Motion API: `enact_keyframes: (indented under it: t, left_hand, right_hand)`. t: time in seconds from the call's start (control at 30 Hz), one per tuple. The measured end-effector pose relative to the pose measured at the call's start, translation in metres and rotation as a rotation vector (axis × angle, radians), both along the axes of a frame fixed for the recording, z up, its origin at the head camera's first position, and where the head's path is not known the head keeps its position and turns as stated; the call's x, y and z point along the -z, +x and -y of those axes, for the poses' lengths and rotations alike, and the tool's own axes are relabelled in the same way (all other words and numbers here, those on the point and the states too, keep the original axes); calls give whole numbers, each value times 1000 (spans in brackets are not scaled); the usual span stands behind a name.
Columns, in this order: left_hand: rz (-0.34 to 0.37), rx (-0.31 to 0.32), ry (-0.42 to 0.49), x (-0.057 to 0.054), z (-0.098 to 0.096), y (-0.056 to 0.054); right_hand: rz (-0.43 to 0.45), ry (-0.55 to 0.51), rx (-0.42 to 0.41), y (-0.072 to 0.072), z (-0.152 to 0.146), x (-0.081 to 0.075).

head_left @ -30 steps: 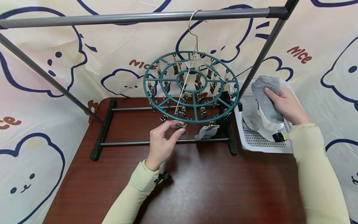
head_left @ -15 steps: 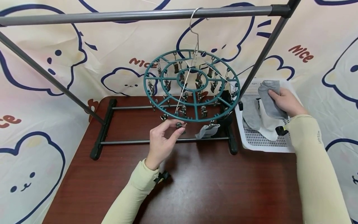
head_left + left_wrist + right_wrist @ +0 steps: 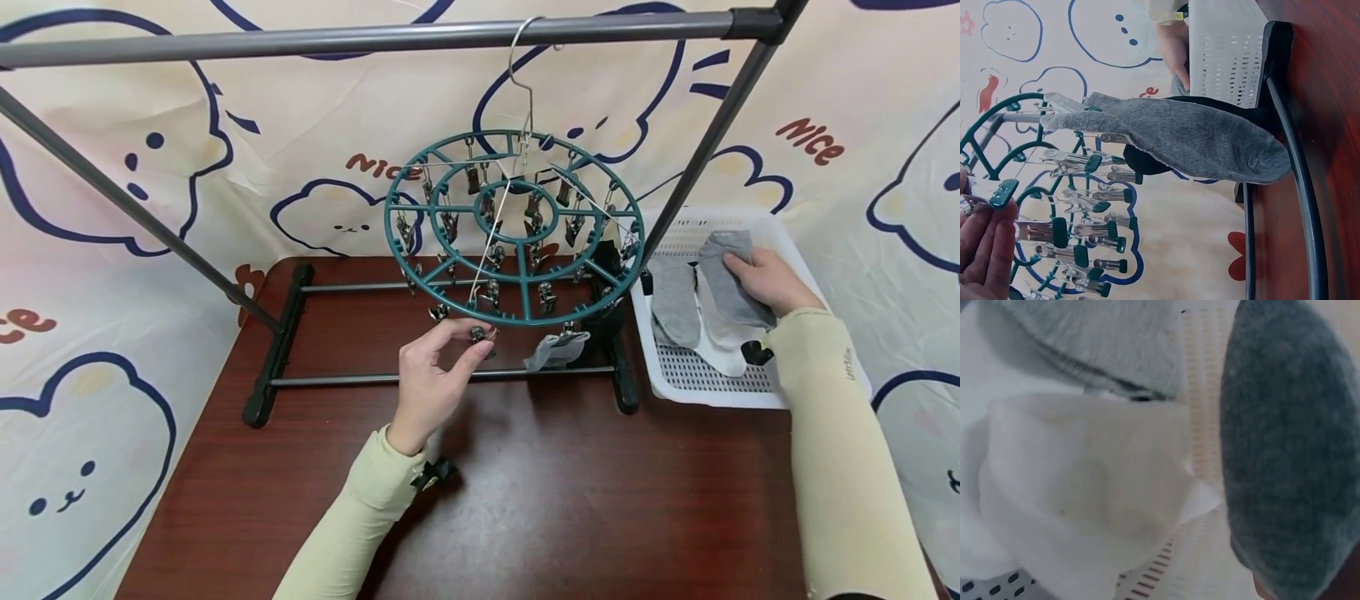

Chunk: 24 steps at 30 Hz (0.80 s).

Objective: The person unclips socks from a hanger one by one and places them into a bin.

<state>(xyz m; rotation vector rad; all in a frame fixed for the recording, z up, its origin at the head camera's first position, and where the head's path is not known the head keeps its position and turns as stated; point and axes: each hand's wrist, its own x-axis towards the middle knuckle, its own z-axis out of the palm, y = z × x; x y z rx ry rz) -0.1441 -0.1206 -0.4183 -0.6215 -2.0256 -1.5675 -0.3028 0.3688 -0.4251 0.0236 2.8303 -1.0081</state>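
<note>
My left hand (image 3: pixel 431 383) pinches a metal clip (image 3: pixel 478 334) at the near rim of a round green drying hanger (image 3: pixel 527 321). The left wrist view shows this clip with a green tip (image 3: pixel 1004 194) between thumb and fingers. In the right hand (image 3: pixel 776 279) is a grey sock (image 3: pixel 738 287), held over the white basket (image 3: pixel 720 398); its fabric fills the right side of the right wrist view. White cloth (image 3: pixel 1091 469) and another grey sock (image 3: pixel 675 308) lie in the basket. A grey sock (image 3: pixel 1204 137) hangs from a clip right of my left hand, with something black behind it.
The hanger hooks over the grey top bar (image 3: pixel 360 42) of a rack. Several clips dangle beneath its rings. The rack's black foot (image 3: pixel 624 387) stands close to the basket's left side. Brown tabletop (image 3: pixel 585 500) lies in front; a printed cloth (image 3: pixel 90 317) forms the backdrop.
The right hand has moved lower and slightly right with the grey sock, closer to the things in the basket. My left hand stays on the clip, nearly still.
</note>
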Motion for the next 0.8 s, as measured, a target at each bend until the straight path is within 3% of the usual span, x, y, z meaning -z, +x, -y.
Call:
enact_keyframes:
  t: [0.27,0.53,0.8]
  left_hand:
    - [11,0,2,0,0,0]
    - [7,-6,5,0,0,0]
    - [14,-9,0,-1,1,1]
  right_hand:
    - [7,31,23,3,-4,12]
    - [122,73,-30,3,-4,17]
    - [110,186,-67,-2,-16,25]
